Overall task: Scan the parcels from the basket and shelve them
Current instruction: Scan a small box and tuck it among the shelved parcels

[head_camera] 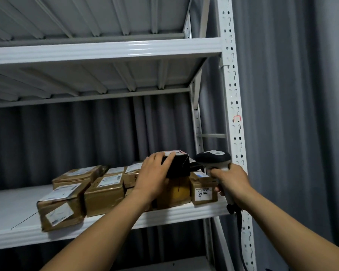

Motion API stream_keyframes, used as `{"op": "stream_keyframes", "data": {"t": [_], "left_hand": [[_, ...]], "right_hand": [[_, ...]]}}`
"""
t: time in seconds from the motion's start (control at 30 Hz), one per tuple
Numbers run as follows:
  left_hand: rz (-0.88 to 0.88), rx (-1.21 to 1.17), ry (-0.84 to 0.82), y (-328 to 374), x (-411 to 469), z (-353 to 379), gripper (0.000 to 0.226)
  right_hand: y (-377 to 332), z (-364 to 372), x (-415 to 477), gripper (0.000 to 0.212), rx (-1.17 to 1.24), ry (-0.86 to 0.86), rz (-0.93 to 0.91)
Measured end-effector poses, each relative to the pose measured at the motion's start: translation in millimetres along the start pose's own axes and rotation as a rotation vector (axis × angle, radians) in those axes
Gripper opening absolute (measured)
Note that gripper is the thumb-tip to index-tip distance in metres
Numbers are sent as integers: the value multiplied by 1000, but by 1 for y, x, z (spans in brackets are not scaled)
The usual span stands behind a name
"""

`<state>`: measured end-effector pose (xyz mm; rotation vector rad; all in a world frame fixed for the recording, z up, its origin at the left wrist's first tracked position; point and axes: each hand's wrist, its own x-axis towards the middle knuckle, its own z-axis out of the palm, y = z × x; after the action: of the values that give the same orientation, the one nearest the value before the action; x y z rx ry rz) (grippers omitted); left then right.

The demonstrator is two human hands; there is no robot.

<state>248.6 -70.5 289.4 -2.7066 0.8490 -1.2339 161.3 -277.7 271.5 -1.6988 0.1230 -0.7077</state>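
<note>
A white metal shelf board (12,210) runs left from the perforated upright (235,106). Directly on it, brown taped parcels (76,174) stand in 2 rows close to the upright. In the front row a small labelled box (203,189) is nearest it, a squarer box (104,196) farther off, and a dented box (60,209) farthest. Beyond that lies a thin dark line (24,220), perhaps a wire.

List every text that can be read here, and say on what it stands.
"12": lower line of the white label on the rightmost brown box; the line above is unclear.
All other parcel labels, also the one on the black box: too blurred to read.
</note>
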Motion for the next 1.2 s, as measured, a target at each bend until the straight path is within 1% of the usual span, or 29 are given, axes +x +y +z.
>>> {"op": "stream_keyframes", "data": {"t": [0.1, 0.2, 0.4, 0.6, 0.7, 0.77, 0.8, 0.83, 0.93, 1.07, 1.2], "left_hand": [[14, -133, 51, 2, 17, 2, 78], [-46, -184, 94, 11, 40, 6, 73], [-102, -70, -44, 35, 86, 37, 72], [-130, -124, -163, 37, 111, 62, 64], [-107, -164, -154, 30, 110, 59, 64], [-14, -133, -113, 27, 105, 52, 63], [41, -104, -131, 28, 100, 49, 64], [84, -77, -184, 29, 96, 45, 66], [118, 26, -410, 37, 91, 42, 77], [29, 32, -547, 50, 99, 52, 88], [-56, 64, -629, 59, 116, 64, 88]], "right_hand": [[9, -4, 13, 10, 37, 24, 18], [18, -9, 27, 10, 57, 55, 19], [34, -11, 51, 12, 64, 80, 16], [47, -11, 66, 12, 27, 89, 18], [51, -12, 68, 12, 51, 92, 43], [52, -15, 68, 12, 46, 86, 41], [51, -16, 67, 12, 24, 87, 33], [50, -16, 66, 12, -2, 89, 23], [45, -15, 62, 11, -59, 94, 3], [40, -11, 57, 11, -91, 77, -9], [40, -11, 59, 10, -104, 67, -2]]}}
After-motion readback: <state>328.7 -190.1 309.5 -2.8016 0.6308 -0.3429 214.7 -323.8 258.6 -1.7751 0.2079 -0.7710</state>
